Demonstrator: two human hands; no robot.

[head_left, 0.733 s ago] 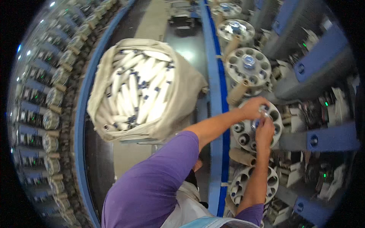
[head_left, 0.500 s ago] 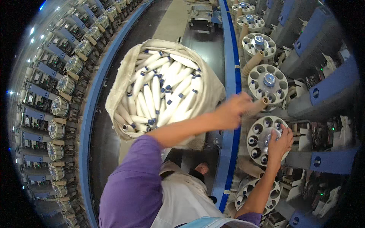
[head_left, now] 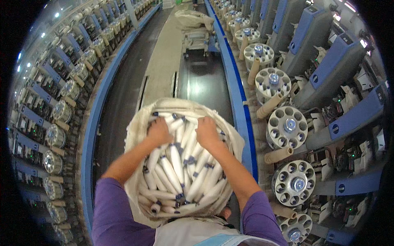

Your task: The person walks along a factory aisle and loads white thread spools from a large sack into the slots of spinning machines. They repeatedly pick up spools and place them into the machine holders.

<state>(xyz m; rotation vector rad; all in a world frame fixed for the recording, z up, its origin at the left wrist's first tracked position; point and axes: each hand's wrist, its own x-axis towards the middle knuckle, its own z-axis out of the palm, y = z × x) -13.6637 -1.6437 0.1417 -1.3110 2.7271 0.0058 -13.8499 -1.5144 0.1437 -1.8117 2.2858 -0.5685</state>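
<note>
A cream cloth sack (head_left: 132, 164), wide open, stands right in front of me, full of white yarn bobbins (head_left: 176, 164) with dark blue ends. Both my hands reach down into its far half. My left hand (head_left: 160, 132) is curled, knuckles up, around a bobbin near the far left rim; its fingertips are partly hidden. To the right of it, my right hand (head_left: 208, 131) closes on another white bobbin, its fingers turned inward. The bobbins lie in a loose heap, most pointing away from me.
On the right runs a winding machine with round bobbin magazines (head_left: 294, 185), several with bobbins in their holes, and tan cones (head_left: 269, 105) between them. A similar machine row (head_left: 57, 135) lines the left. Blue rails (head_left: 242, 119) border the aisle. A cart (head_left: 197, 41) stands farther ahead.
Both hands have left the machine on the right and come into the sack. My right hand no longer touches a magazine. The view has turned toward the aisle, so the sack sits lower.
</note>
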